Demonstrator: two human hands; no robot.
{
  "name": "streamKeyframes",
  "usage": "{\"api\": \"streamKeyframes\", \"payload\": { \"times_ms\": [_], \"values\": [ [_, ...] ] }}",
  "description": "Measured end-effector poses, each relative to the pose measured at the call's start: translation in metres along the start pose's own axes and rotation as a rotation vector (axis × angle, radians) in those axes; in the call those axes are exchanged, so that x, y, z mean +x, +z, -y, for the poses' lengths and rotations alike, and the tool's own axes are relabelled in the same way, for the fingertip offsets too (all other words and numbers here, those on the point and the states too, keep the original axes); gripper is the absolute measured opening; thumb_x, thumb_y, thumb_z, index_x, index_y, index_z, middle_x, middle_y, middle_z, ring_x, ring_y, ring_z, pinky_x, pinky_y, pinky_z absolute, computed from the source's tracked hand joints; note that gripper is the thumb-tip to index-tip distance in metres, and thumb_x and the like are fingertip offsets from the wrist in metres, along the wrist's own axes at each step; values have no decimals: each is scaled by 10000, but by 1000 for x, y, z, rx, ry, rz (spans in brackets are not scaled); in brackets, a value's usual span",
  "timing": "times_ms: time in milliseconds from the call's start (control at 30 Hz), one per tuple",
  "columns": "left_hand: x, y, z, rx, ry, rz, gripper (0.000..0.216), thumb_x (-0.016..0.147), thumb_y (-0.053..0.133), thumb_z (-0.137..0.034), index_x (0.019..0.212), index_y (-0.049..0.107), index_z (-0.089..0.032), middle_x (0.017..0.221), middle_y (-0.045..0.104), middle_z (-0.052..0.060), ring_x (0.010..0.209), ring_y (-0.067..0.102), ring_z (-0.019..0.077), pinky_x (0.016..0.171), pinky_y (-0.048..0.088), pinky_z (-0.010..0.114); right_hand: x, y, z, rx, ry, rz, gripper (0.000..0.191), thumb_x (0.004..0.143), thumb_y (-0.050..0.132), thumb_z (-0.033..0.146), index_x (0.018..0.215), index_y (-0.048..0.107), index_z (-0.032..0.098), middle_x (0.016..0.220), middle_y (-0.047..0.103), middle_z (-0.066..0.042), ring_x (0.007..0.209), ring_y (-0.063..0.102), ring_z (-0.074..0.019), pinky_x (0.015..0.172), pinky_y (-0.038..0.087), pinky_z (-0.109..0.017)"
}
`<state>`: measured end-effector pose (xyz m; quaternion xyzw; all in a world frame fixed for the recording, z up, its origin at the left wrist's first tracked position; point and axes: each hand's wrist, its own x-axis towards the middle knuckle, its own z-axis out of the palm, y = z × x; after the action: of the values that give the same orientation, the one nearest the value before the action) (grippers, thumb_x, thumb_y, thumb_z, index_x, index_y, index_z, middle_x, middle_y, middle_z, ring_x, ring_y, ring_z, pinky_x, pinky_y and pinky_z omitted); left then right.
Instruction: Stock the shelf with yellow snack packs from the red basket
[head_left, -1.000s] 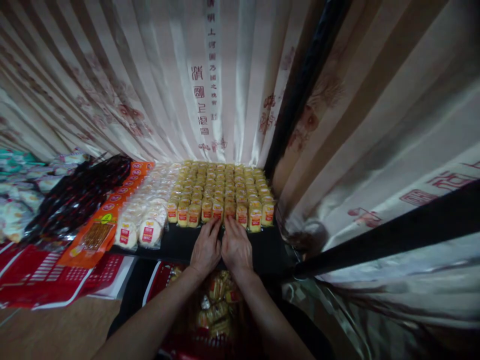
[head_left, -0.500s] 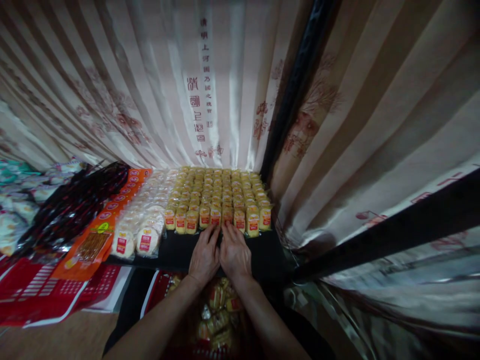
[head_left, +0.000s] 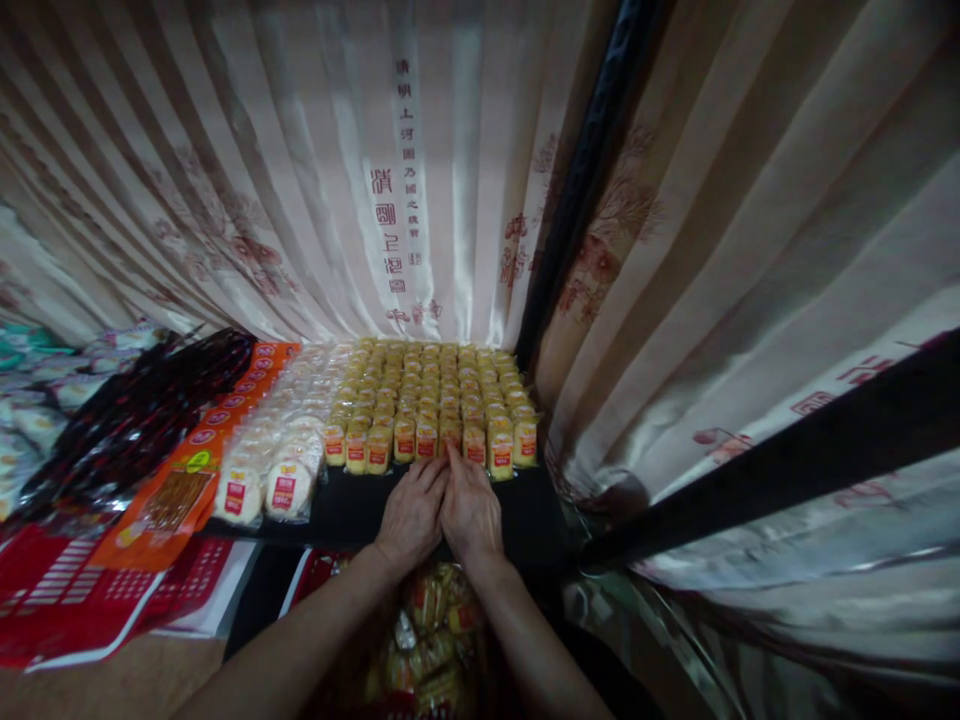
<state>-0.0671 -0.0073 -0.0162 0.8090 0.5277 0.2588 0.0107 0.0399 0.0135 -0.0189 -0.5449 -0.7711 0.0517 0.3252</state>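
Note:
My left hand and my right hand lie side by side, palms down, on a black shelf surface. Their fingers are stretched forward and together, with the fingertips at the front row of small yellow wrapped snack packs with red labels. These packs stand upright in several tight rows reaching back to the curtain. Neither hand visibly holds a pack. Below my wrists sits a red box of loose yellow packs.
Round white cakes in clear wrappers lie left of the yellow packs, then orange packets and dark red bags. Red printed cartons sit lower left. A beige printed curtain hangs behind, with a black pole.
Both hands have stayed together at the front row, with the fingers pulled slightly closer. The camera has shifted a little, so the display sits slightly lower and to the left.

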Motion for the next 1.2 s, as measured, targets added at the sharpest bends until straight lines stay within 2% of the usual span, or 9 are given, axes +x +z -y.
{"api": "streamKeyframes", "payload": {
  "times_ms": [100, 267, 467, 567, 1033, 1200],
  "values": [
    [2, 5, 6, 26, 60, 24, 394, 822, 444, -167, 1205, 524, -125, 1261, 527, 138, 1162, 469, 244, 996, 413, 429, 2, -3, 0, 3, 10, 22, 483, 846, 339, 79, 1315, 453, 106, 1159, 631, -111, 1060, 553, -196, 915, 459, -306],
    [1, 9, 8, 29, 75, 44, 425, 825, 447, -184, 1238, 485, -90, 1275, 505, 171, 1183, 449, 260, 1002, 401, 443, 2, -5, 2, -21, -8, 30, 440, 853, 338, 99, 1253, 521, 97, 1179, 623, -106, 1061, 546, -199, 922, 447, -301],
    [2, 4, 4, 6, 13, 48, 443, 841, 411, -150, 1282, 440, -130, 1317, 480, 119, 1195, 435, 234, 1024, 386, 428, -4, -16, 2, -88, 46, -65, 364, 847, 409, 152, 1152, 604, 119, 1089, 670, -74, 1014, 566, -202, 892, 456, -299],
    [1, 6, 5, 8, -4, 54, 468, 825, 420, -117, 1293, 425, -140, 1336, 467, 98, 1206, 422, 222, 1036, 379, 408, -8, -20, -2, -125, 54, -101, 353, 848, 413, 162, 1129, 617, 104, 1129, 653, -85, 1054, 555, -203, 921, 443, -306],
    [0, 8, 4, 30, 8, 75, 491, 821, 421, -128, 1311, 405, -138, 1352, 452, 104, 1228, 401, 240, 1032, 367, 426, -6, -15, -3, -216, 83, 71, 401, 865, 380, 142, 1220, 553, 71, 1281, 551, -116, 1163, 504, -210, 960, 416, -284],
    [0, 5, 2, 17, -2, 95, 481, 820, 421, -137, 1302, 421, -143, 1374, 431, 106, 1231, 399, 250, 1014, 378, 440, 0, -12, -3, -215, 94, 72, 400, 866, 373, 123, 1220, 553, 73, 1283, 546, -131, 1145, 519, -219, 956, 426, -310]
  ]
}}
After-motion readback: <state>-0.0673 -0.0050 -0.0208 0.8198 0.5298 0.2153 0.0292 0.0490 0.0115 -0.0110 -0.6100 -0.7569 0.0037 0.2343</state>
